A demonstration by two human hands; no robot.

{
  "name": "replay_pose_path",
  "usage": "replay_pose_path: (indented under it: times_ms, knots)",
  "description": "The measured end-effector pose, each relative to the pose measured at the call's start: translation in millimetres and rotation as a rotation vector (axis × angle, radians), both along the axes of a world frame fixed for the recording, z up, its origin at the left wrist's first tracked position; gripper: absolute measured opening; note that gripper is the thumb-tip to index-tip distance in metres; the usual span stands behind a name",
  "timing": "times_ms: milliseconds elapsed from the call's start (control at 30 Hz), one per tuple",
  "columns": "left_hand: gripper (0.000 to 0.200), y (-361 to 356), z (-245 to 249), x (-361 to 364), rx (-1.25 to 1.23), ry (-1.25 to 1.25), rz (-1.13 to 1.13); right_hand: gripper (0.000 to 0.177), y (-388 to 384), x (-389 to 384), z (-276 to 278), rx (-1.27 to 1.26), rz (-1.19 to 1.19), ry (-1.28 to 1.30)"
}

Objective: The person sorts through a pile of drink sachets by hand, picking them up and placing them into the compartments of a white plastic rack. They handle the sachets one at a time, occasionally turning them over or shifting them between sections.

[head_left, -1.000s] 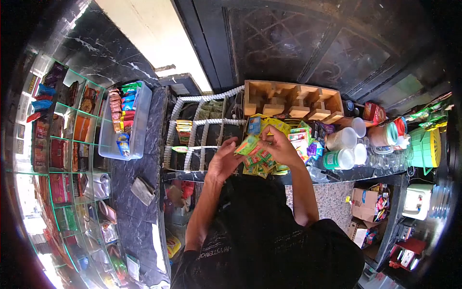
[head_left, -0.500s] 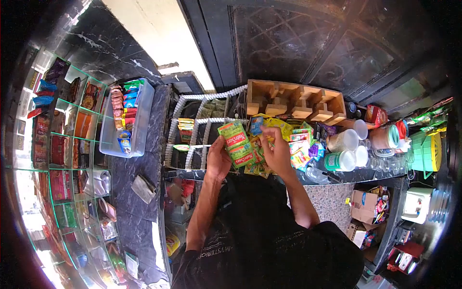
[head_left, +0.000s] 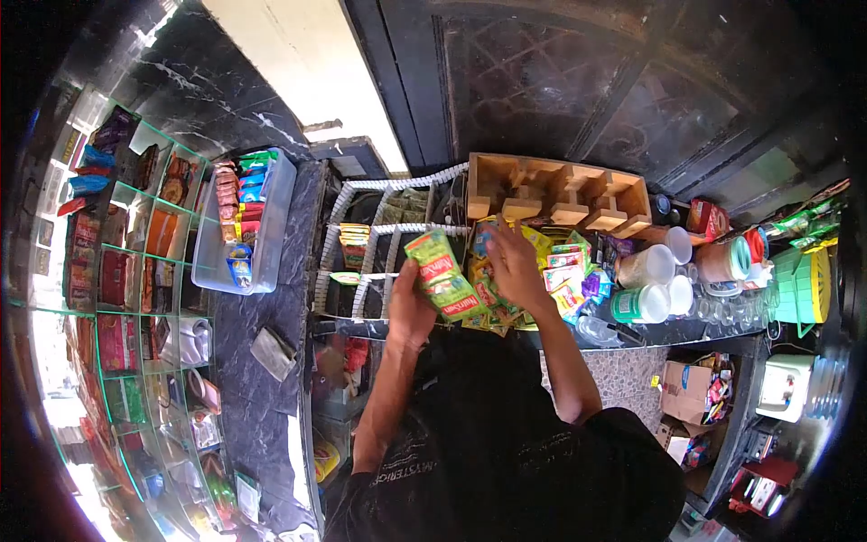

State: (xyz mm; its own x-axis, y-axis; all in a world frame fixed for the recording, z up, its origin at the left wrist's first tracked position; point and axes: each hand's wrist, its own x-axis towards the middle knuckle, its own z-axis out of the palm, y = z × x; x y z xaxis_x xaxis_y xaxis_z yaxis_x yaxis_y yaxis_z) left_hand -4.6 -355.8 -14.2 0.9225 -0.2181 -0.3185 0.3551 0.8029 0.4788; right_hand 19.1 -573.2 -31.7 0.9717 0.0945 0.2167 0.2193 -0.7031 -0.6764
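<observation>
My left hand (head_left: 412,307) is closed on a strip of green drink sachets (head_left: 442,275) with red and white NutriSari print, held up over the counter's front edge. My right hand (head_left: 517,269) has its fingers stretched out and apart over a heap of colourful sachets (head_left: 486,307), just right of the strip. Its fingertips reach the heap's far side, beside the wooden rack. Yellow sachets (head_left: 539,242) show beyond that hand, and part of the heap is hidden beneath it.
A white woven divided basket (head_left: 361,246) stands at left, a wooden compartment rack (head_left: 560,187) behind. Plastic jars (head_left: 643,303) and a green basket (head_left: 797,287) crowd the right. A clear bin of sachets (head_left: 269,226) and glass shelving (head_left: 135,316) lie further left.
My right hand has come down and forward onto the heap, its fingers opening from a raised, more bent pose. The green sachets in my left hand have tilted slightly.
</observation>
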Motion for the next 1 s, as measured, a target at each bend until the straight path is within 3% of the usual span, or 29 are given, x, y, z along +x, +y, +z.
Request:
replay_pose_path:
  times_ms: [33, 67, 133, 167, 233, 267, 333, 367, 433, 533, 567, 600, 667, 767, 800, 833, 867, 933, 1000]
  knots:
    - [0.043, -0.8, 14.2, 0.3, -0.020, -0.021, -0.035, 0.046, -2.8, 1.8, 1.0, 0.167, 0.003, -0.008]
    - [0.043, -1.3, 23.6, 0.1, -0.021, -0.022, -0.035, 0.046, -1.8, -0.1, 0.7, 0.166, 0.004, -0.008]
    - [0.047, -2.0, 34.4, 0.3, -0.135, 0.011, -0.007, 0.046, 6.2, -7.8, 9.3, 0.684, 0.089, 0.215]
    - [0.048, 0.8, 23.4, 2.6, -0.175, -0.010, 0.006, 0.046, 11.8, -12.1, 13.6, 0.681, 0.090, 0.213]
    - [0.044, -0.1, 11.1, 5.7, -0.208, 0.019, 0.040, 0.043, 22.1, -20.1, 21.7, 0.892, 0.209, 0.479]
    - [0.041, 0.7, 5.3, 5.8, -0.238, 0.051, 0.073, 0.043, 19.9, -20.3, 25.6, 0.893, 0.209, 0.479]
    - [0.039, 4.2, 11.2, 4.7, -0.278, 0.060, 0.087, 0.039, 11.7, -17.5, 30.9, 0.548, 0.209, 0.628]
    - [0.036, 7.2, 13.4, 3.7, -0.322, 0.070, 0.103, 0.039, 8.8, -15.7, 26.2, 0.549, 0.207, 0.628]
    - [0.037, 21.9, -0.1, 2.3, -0.332, 0.023, 0.050, 0.035, 4.8, -9.9, 16.7, 0.813, 0.124, 0.414]
    - [0.042, 23.9, 3.1, -7.3, -0.361, -0.019, -0.001, 0.031, -2.2, -2.2, 36.2, 0.980, -0.022, 0.294]
    - [0.046, 22.8, 4.1, -9.3, -0.472, -0.107, -0.139, 0.027, -5.1, -1.4, 49.1, 1.003, -0.001, 0.323]
    - [0.049, 20.7, 6.0, -10.9, -0.580, -0.195, -0.277, 0.027, -3.7, 0.7, 53.4, 1.003, -0.001, 0.323]
    - [0.065, 14.3, 10.1, -12.9, -0.405, -0.143, -0.383, 0.027, 4.4, 4.4, 58.9, 0.892, 0.180, 0.209]
    - [0.065, 1.0, 26.7, -26.0, -0.324, -0.065, -0.364, 0.025, 20.1, 4.6, 67.5, 0.677, 0.284, 0.167]
    - [0.062, 0.5, 24.9, -29.2, -0.119, -0.016, -0.332, 0.025, 26.6, 3.7, 69.4, 0.575, 0.314, 0.145]
    - [0.058, 0.4, 23.2, -30.3, 0.087, 0.033, -0.296, 0.022, 31.2, 1.6, 70.3, 0.544, 0.290, 0.125]
    - [0.058, 0.7, 21.2, -27.3, 0.087, 0.031, -0.292, 0.022, 32.2, 3.2, 68.1, 0.543, 0.294, 0.124]
    - [0.052, 2.1, 19.2, -19.6, 0.149, -0.028, -0.417, 0.018, 35.9, 5.8, 59.2, 0.137, 0.146, -0.287]
    - [0.054, 1.4, 21.7, -19.5, 0.212, -0.038, -0.409, 0.020, 37.1, 5.3, 60.3, 0.094, 0.085, -0.262]
